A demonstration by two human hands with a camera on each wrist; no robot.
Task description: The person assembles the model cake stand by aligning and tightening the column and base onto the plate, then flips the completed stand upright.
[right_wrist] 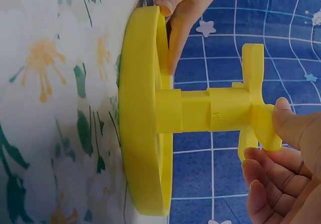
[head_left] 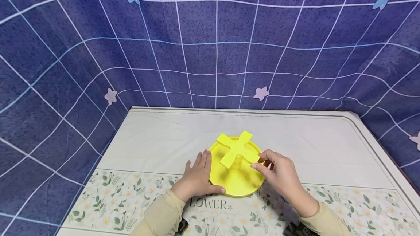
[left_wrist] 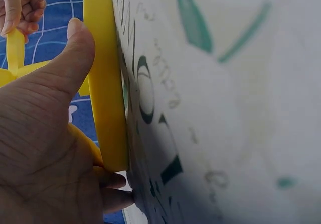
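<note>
A yellow plastic dish-like base [head_left: 239,188] with a raised rim sits on the table. From its middle rises a stepped post [right_wrist: 195,111], topped by a four-armed yellow cross piece [head_left: 238,149]. My left hand [head_left: 198,177] lies against the base's left side, fingers straight along the rim and thumb [left_wrist: 77,48] over the near edge. With thumb and fingertips, my right hand [head_left: 279,170] pinches the end of the cross piece's right arm [right_wrist: 268,133]. In the right wrist view, the cross piece sits on the post's outer end, clear of the base.
A white table [head_left: 164,130] bears a strip of floral cloth [head_left: 115,196] with printed lettering along its near part. Behind and beside it hangs a blue curtain [head_left: 229,57] with grid lines and stars. Dark wrist devices [head_left: 300,228] show below both sleeves.
</note>
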